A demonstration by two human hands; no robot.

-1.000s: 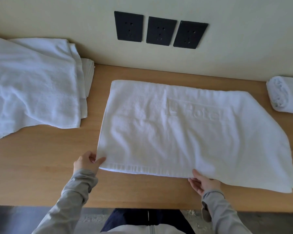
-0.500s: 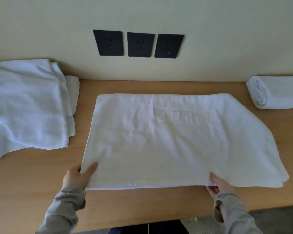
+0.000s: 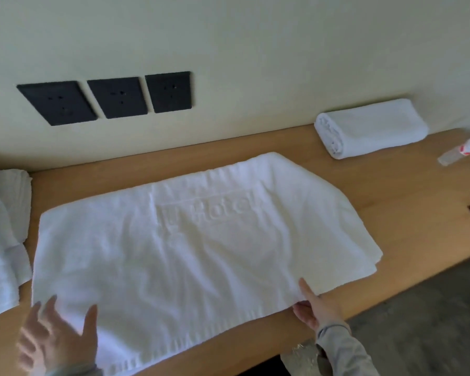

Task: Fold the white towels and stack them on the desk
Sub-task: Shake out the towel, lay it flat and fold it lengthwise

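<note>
While the wooden desk (image 3: 391,202) runs along the wall, the white towel (image 3: 201,253) being worked on covers most of its middle. It lies flat with its long axis left to right along the desk and its embossed lettering facing up. Its right end looks doubled, with a slanted far corner and a second layer showing at the edge. A looser pile of white towels (image 3: 0,253) sits at the desk's left end, just beside the spread one, and a rolled towel (image 3: 369,128) lies against the wall well off to the right. The left hand (image 3: 57,340) is over the near left corner with fingers spread and straight; it is blurred, so I cannot tell whether it presses the cloth or hovers above it. The right hand (image 3: 315,308) pinches the near edge right of the middle, thumb on top and fingers tucked beneath. The towel's bulk lies beyond and between the hands, so the next fold likely carries one end across along the long axis. The right hand, nearer the right end, has the only sure hold.
</note>
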